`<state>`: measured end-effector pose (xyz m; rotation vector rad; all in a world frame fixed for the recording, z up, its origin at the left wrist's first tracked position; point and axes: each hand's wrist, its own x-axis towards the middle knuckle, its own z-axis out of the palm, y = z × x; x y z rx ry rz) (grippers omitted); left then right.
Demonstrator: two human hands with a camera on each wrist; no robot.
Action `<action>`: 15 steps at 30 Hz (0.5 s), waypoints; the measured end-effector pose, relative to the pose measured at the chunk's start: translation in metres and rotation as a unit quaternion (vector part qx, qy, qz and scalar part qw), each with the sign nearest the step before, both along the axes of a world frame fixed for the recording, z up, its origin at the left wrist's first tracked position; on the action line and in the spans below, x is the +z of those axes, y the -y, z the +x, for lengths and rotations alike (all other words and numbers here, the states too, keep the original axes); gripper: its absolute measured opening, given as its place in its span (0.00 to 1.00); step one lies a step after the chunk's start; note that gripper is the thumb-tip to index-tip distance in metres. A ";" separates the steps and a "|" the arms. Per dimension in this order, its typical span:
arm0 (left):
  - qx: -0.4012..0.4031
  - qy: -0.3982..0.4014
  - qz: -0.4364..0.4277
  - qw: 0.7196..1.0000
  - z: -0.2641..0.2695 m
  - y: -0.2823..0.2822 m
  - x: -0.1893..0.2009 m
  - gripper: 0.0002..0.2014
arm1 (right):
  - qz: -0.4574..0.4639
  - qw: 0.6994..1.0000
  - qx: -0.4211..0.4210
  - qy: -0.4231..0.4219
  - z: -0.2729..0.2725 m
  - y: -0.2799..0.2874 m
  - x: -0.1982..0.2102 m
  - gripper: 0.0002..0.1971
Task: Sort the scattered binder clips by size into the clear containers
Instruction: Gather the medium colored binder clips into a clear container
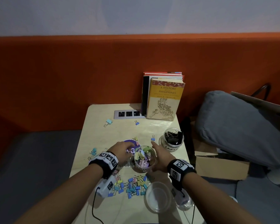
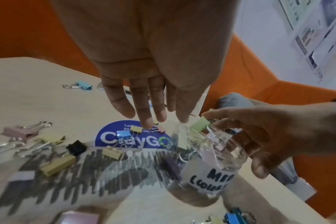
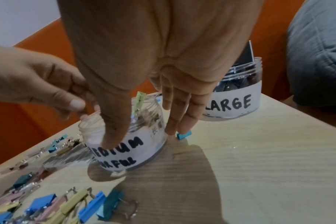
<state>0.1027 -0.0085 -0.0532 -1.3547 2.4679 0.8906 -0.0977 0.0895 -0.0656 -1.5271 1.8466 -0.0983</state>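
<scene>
While the right hand [image 1: 160, 156] grips the medium jar [image 2: 211, 174] at the centre of the bench [image 1: 103, 113], mouth up, the left hand [image 2: 144, 98] hangs open. Its fingers point down at a yellow clip [image 2: 135, 128] on the blue sticker [image 2: 109, 136], just left of the jar. The clip's long axis runs left-right in frame; its handles probably point right, though the view is blurred. The left hand is nearer, so the pinch should be its job.

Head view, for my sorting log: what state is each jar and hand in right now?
Medium jar: uncapped, partly filled with coloured clips.
Large jar: uncapped, holding black clips.
Front container: open, looks empty.
Left hand: fingers straight, holding nothing.
Right hand: holds medium jar.
</scene>
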 end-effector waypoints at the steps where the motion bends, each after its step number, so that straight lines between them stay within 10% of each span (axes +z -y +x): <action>1: -0.012 0.007 0.005 1.000 0.000 -0.001 -0.003 0.25 | 0.001 1.000 -0.006 0.006 -0.003 -0.001 0.001 0.62; 7: -0.051 0.037 0.040 0.997 -0.009 -0.006 -0.027 0.53 | 0.024 0.999 -0.019 -0.009 -0.020 -0.005 0.003 0.37; 15: -0.053 0.050 -0.038 0.997 -0.021 -0.023 -0.032 0.40 | -0.023 0.999 -0.001 0.025 -0.019 -0.012 -0.001 0.36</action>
